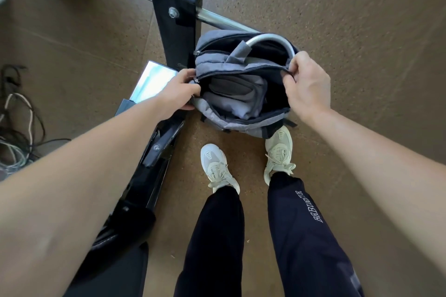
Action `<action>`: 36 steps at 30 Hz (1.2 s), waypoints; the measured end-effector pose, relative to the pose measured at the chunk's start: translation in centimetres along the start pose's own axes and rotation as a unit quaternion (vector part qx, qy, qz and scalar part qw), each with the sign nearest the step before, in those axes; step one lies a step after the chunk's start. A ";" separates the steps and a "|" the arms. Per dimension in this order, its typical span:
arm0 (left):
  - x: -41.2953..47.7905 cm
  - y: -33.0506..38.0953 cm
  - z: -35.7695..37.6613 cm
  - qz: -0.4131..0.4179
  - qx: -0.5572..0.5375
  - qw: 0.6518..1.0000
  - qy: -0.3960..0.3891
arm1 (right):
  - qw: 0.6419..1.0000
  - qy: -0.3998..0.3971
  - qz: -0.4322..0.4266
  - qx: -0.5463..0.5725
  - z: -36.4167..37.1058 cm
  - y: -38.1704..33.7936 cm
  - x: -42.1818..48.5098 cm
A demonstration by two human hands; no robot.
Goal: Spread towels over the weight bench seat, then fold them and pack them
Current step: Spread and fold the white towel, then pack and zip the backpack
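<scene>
Towels (pixel 239 103) lie inside the bag (pixel 217 61), midway between the hands; left hand (pixel 178 91) and right hand (pixel 309 84) each pinch one end of its opening, equally near.

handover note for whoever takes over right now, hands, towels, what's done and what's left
The left hand grips the left edge of the backpack opening; the right hand pinches the right edge by the zip.
The backpack stands open on the floor beside the bench frame.
Folded grey towels lie inside the main pocket, so folding and packing look done.
Left: probably zip the backpack shut.
</scene>
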State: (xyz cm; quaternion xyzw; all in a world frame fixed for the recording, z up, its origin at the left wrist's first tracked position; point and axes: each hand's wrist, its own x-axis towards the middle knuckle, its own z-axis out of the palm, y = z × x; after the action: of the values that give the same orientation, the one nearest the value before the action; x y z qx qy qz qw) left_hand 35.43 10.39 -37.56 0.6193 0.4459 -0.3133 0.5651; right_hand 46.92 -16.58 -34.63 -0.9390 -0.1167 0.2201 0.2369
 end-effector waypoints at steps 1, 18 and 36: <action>0.2 0.0 -0.4 -0.008 0.006 1.000 0.000 | 1.000 -0.003 0.021 0.005 -0.1 0.0 0.2; 0.3 1.3 -1.4 0.078 0.136 0.987 -0.018 | 0.928 -0.368 -0.022 0.047 1.5 -3.0 -4.7; -4.6 4.3 2.0 0.259 0.261 0.917 0.153 | 0.987 -0.129 -0.066 0.070 2.5 -3.4 -2.3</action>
State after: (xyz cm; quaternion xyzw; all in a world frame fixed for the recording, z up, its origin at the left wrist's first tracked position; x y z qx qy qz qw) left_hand 37.64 7.63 -31.96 0.8791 0.2534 -0.1623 0.3697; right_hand 43.31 -13.42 -34.04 -0.8739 -0.1920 0.3314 0.2993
